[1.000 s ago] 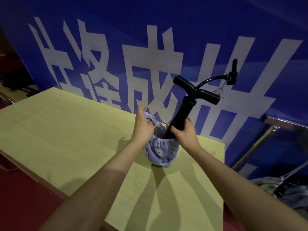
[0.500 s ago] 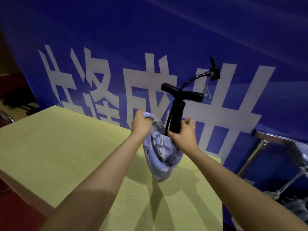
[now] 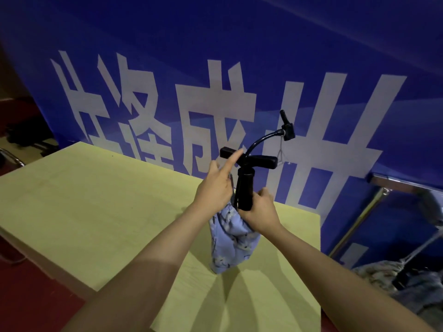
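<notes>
A black hand pump (image 3: 245,188) with a T-handle and a curved hose stands upright, its lower part inside a light blue patterned drawstring bag (image 3: 231,243). The bag's bottom touches the pale wooden table (image 3: 96,212). My right hand (image 3: 260,212) grips the pump barrel together with the bag's mouth. My left hand (image 3: 218,185) holds the bag's rim on the left side, with its index finger stretched up toward the T-handle. The pump's base is hidden inside the bag.
A blue banner (image 3: 215,80) with large white characters stands right behind the table. A metal frame (image 3: 354,224) and a heap of grey cloth (image 3: 393,283) lie to the right. Red floor (image 3: 28,295) borders the table on the left.
The bag has been pulled higher up the pump, which now stands more upright. My left index finger has straightened toward the handle. The view has tilted upward.
</notes>
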`<act>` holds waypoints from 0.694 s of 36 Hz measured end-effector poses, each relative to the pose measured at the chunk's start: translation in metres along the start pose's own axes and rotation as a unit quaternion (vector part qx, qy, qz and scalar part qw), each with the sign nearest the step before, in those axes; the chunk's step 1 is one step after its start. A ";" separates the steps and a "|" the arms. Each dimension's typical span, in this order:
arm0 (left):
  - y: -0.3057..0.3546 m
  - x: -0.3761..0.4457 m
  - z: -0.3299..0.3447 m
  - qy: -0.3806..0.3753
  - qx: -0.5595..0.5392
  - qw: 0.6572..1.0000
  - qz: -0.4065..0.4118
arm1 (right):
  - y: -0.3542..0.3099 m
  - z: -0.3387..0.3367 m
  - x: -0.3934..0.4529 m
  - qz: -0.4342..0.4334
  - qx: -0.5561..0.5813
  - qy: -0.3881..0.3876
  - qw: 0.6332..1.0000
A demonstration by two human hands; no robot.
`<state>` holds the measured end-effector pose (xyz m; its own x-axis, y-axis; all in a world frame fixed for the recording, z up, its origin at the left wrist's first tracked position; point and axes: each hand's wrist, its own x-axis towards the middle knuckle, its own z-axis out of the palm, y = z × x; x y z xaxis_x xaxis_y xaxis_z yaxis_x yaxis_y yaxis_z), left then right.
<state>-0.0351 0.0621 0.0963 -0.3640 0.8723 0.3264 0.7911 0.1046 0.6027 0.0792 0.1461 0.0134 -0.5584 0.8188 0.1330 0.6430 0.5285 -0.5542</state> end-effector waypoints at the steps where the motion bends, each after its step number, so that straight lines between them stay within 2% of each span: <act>1: -0.004 -0.001 0.004 -0.007 0.018 1.000 -0.005 | 0.000 0.001 -0.002 0.002 -0.002 -0.001 1.000; 8: -0.017 -0.008 0.020 -0.036 -0.017 0.998 -0.040 | 0.010 0.014 -0.016 -0.008 0.005 -0.024 1.000; 17: -0.018 -0.010 0.029 0.000 -0.016 1.000 -0.026 | 0.004 0.001 -0.015 0.021 0.068 -0.083 0.994; 20: -0.019 -0.010 0.030 0.014 -0.023 0.999 -0.037 | 0.007 -0.006 -0.014 0.028 0.101 -0.056 0.993; 25: -0.019 -0.011 0.027 0.041 -0.034 0.997 -0.050 | 0.015 -0.024 -0.016 0.030 0.109 0.080 0.990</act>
<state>-0.0332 0.0635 0.0619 -0.4804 0.8171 0.3186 0.7146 0.1541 0.6823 0.1101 0.1463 0.0232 -0.4218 0.8813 0.2130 0.5336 0.4312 -0.7275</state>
